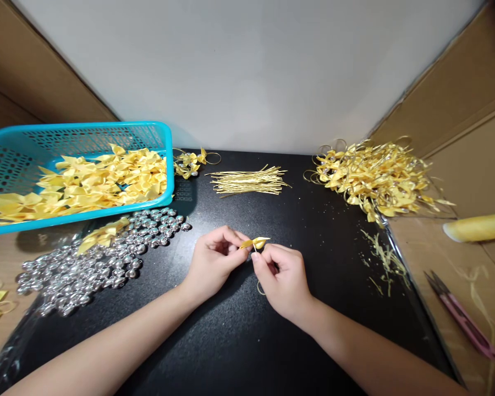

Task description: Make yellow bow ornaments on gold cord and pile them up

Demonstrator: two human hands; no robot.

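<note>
In the middle of the black tabletop, my left hand pinches a small yellow fabric flower by its left petal. Close against it, my right hand is closed with thumb and forefinger on a thin pale strand under the flower. A loop of gold wire hangs below the right fingertips; whether it joins the strand is hidden by the fingers. Beyond both hands lies a bundle of cut gold wires. Silver beads are spread left of my left hand, with a few yellow flowers on them.
A turquoise basket of yellow flowers stands at left. Wired flowers with beads are heaped at right, a smaller group beside the basket. Yellow scraps, pink thread snips and a yellow roll lie at right.
</note>
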